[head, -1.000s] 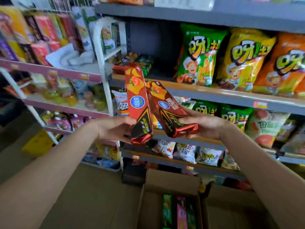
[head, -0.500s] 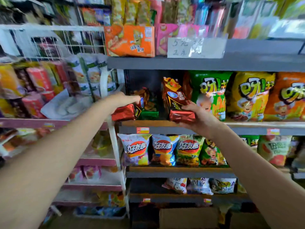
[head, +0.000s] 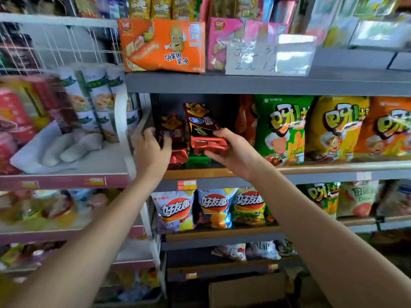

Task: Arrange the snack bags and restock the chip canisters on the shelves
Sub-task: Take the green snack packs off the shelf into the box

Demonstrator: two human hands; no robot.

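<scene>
Two long red snack packs stand at the left end of the middle grey shelf (head: 333, 167). My left hand (head: 153, 150) grips the left red pack (head: 172, 130) near its lower end, upright against the shelf's dark back. My right hand (head: 231, 150) pinches the crimped bottom of the right red pack (head: 201, 123), which leans back to the left. A green pack (head: 198, 160) lies flat under them. To the right stand green (head: 282, 127), yellow (head: 335, 130) and orange (head: 387, 127) chip bags.
A white wire rack (head: 121, 121) on the left holds cup-shaped canisters (head: 97, 94) and a white cloth (head: 55, 150). An orange box (head: 164, 45) sits on the top shelf. Chip bags (head: 175, 210) fill the lower shelf. A cardboard box (head: 246, 292) stands on the floor below.
Both hands rose from waist height to the middle shelf with the two red packs. The left pack went from lying sideways to upright on the shelf; the right pack moved in beside it.
</scene>
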